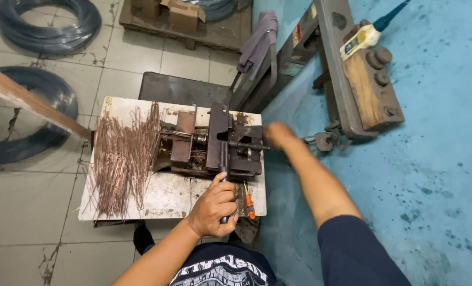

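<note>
1. Floor of pale grey tiles (pixel 29 212), cracked in places, fills the left half of the scene; a blue-green painted surface (pixel 437 175), speckled with dark spots, fills the right half.
2. A small worktable with a worn white top (pixel 169 198) stands in the middle, its near edge close to the person.
3. On the table sits one dark, rusty metal jig (pixel 214 145), built of blocks and plates, with a bar sticking out to the right.
4. The left hand (pixel 213 207) is closed in a fist around a dark lever handle (pixel 224 177) that runs from the jig toward the near edge.
5. The right hand (pixel 279 135) is at the right end of the jig's bar; it is blurred, so I cannot tell how far its fingers are closed or whether they grip anything.
6. A loose pile of thin coppery wire pieces (pixel 122 159), too many to count, lies on the left part of the table, just beside the jig.
7. One orange-handled screwdriver (pixel 249 204) lies at the near right corner, just right of the left hand.
8. Two coils of dark wire (pixel 45 24) lie on the far left floor.
9. A cardboard box (pixel 185 13) rests on a wooden pallet at the far edge; its contents are not visible.
10. A grey metal frame with a wooden block (pixel 371 87) stands far right.
</note>
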